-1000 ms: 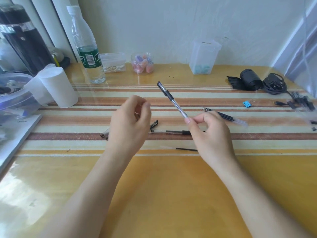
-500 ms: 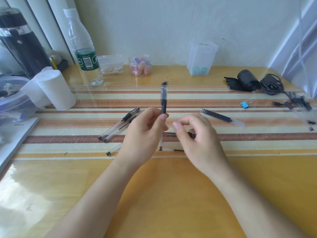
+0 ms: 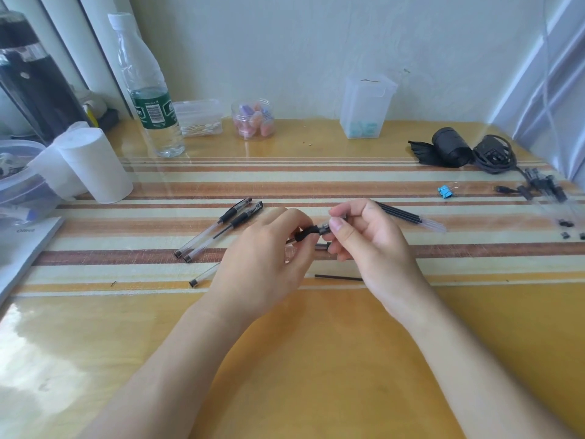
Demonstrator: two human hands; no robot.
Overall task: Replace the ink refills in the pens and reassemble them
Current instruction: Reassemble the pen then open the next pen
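Above desk (image 3: 285,359) centre | pen (image 3: 313,231) pinched: grip (image 3: 304,234) by L hand (image 3: 262,258), barrel (image 3: 324,230) by R hand (image 3: 370,239) | step: joint being twisted, prob. | nxt: counter-twist needed

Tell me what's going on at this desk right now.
A person holds a clear plastic pen with a black rubber grip over the striped mat. The left hand grips the black section; the right hand pinches the clear end. Two similar pens lie left, a bundle of black refills behind the right hand, one loose thin black refill below.
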